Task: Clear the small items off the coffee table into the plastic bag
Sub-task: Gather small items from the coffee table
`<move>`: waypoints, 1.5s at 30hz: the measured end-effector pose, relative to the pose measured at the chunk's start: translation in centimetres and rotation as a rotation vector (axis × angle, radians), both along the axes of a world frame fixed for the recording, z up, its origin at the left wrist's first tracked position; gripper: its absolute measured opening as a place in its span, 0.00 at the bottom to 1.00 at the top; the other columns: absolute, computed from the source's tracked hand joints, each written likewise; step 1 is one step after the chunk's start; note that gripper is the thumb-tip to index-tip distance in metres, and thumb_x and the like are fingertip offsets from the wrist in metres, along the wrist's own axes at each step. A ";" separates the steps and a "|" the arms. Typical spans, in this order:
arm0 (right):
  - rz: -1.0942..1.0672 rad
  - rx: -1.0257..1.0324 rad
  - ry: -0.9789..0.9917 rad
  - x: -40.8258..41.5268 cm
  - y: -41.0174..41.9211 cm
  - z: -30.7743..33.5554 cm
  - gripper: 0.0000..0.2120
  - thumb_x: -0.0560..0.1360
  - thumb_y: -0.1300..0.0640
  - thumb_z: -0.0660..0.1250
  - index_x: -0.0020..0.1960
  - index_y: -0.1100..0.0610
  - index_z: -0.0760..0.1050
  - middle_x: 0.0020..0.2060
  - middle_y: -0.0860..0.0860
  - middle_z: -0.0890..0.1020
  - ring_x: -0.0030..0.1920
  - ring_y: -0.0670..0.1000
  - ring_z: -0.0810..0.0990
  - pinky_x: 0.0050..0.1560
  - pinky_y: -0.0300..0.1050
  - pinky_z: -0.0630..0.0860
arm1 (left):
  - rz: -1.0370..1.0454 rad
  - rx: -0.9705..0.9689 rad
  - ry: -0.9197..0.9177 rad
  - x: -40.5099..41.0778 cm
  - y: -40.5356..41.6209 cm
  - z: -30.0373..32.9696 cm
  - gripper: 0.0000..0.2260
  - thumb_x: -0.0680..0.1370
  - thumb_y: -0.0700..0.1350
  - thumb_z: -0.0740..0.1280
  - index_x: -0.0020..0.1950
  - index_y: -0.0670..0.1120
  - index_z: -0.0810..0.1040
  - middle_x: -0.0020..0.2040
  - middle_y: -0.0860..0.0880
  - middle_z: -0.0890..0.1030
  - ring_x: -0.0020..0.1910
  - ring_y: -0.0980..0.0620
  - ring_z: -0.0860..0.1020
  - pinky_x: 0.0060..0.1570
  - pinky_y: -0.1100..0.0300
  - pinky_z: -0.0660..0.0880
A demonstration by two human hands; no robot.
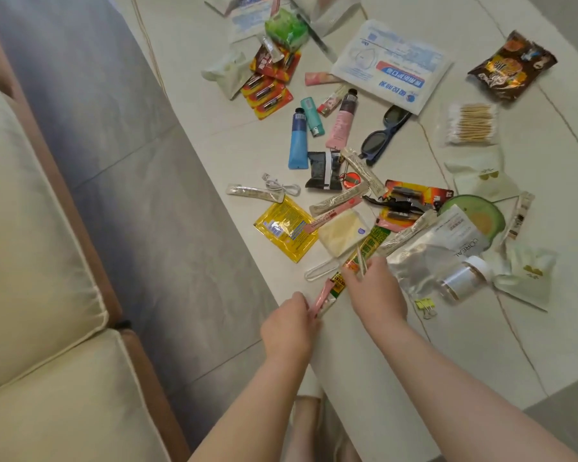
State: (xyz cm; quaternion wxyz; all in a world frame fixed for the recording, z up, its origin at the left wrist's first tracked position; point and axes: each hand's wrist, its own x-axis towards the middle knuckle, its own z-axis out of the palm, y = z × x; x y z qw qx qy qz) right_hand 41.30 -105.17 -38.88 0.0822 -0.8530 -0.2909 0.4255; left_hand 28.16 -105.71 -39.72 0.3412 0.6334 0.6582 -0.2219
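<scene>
Dozens of small items lie scattered over the coffee table, and no plastic bag can be seen in the head view, so its whereabouts cannot be stated. At far left stands a cream sofa, with grey floor between it and the table edge. Left hand is at the near table edge, fingers curled round a bunch of thin sachet sticks, a pink one among them. Just right of it, right hand pinches a slim clear-wrapped stick between thumb and fingers, over a green and yellow printed packet. Beyond the hands lie a yellow sachet, a cream pouch, a white cable and a blue tube. Further right are a silver foil pack, a small jar with white cap, yellow binder clips, dark glasses and a pack of cotton swabs. Judgement: the step in hand is gathering loose sticks into one bundle; clearing is at an early stage, most items untouched. Next move appears to call for passing the right hand's stick to the left-hand bundle, then locating the bag before the bundle grows too thick to hold securely.
</scene>
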 end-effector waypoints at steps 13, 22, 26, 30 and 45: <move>-0.166 -0.130 0.041 0.4 1.3 -3.2 0.19 0.74 0.44 0.66 0.51 0.60 0.70 0.43 0.56 0.80 0.41 0.59 0.82 0.42 0.51 0.79 | -0.137 0.007 -0.008 0.9 1.2 -0.8 0.08 0.79 0.47 0.61 0.55 0.47 0.73 0.55 0.47 0.76 0.56 0.45 0.75 0.43 0.55 0.69; -0.145 -0.116 0.084 2.2 0.3 -1.9 0.14 0.76 0.56 0.62 0.58 0.61 0.69 0.50 0.57 0.79 0.43 0.55 0.75 0.38 0.44 0.68 | -0.142 -0.017 -0.037 2.2 1.8 0.0 0.07 0.78 0.47 0.59 0.54 0.47 0.72 0.51 0.46 0.79 0.52 0.44 0.76 0.40 0.57 0.66; -0.171 -0.074 0.078 2.9 -0.3 -0.5 0.12 0.75 0.57 0.62 0.55 0.61 0.65 0.47 0.57 0.77 0.41 0.57 0.75 0.37 0.45 0.70 | -0.147 0.082 -0.099 3.3 2.2 1.1 0.07 0.78 0.49 0.59 0.53 0.48 0.71 0.48 0.46 0.78 0.49 0.44 0.76 0.40 0.55 0.67; -0.151 0.021 0.160 3.6 -0.7 1.0 0.07 0.74 0.56 0.62 0.48 0.59 0.69 0.40 0.53 0.76 0.40 0.55 0.74 0.38 0.49 0.72 | -0.041 0.199 -0.276 4.8 5.3 2.7 0.07 0.81 0.44 0.57 0.56 0.45 0.71 0.52 0.45 0.76 0.51 0.43 0.75 0.45 0.52 0.71; -0.295 0.183 0.335 5.7 0.9 -1.0 0.03 0.75 0.58 0.60 0.48 0.53 0.70 0.32 0.50 0.72 0.33 0.53 0.71 0.36 0.48 0.70 | -0.187 0.255 0.075 9.3 14.6 -1.4 0.08 0.81 0.43 0.58 0.58 0.44 0.72 0.54 0.44 0.76 0.52 0.43 0.78 0.40 0.54 0.70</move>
